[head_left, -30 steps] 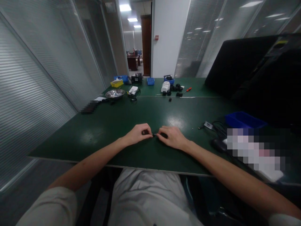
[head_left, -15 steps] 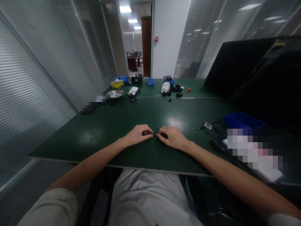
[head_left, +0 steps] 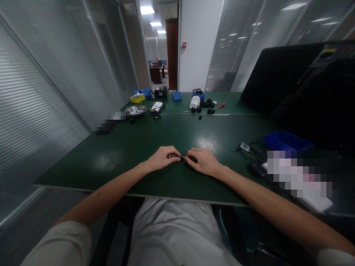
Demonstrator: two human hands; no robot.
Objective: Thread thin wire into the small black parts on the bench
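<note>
Both of my hands meet over the green table [head_left: 155,186], close to its front edge. My left hand [head_left: 164,159] pinches a small dark object [head_left: 182,159] from the left, thumb and fingertips together. From the right, my right hand [head_left: 202,161] closes its thumb and fingers at the other side of the same object. Dark parts also show inside the curl of each hand. The object is too small to identify, and the fingers cover much of it.
To the right are a blue tray [head_left: 287,141], a grey-labelled adapter with cables [head_left: 245,147] and a black mouse [head_left: 257,170]. Farther back stand a metal bowl [head_left: 135,110], a white device [head_left: 195,102], a yellow tray [head_left: 137,98] and a screwdriver [head_left: 222,105]. A dark monitor [head_left: 280,77] rises at right.
My fingers have shifted very slightly around the small dark object. Otherwise both hands keep the same place and pinch.
</note>
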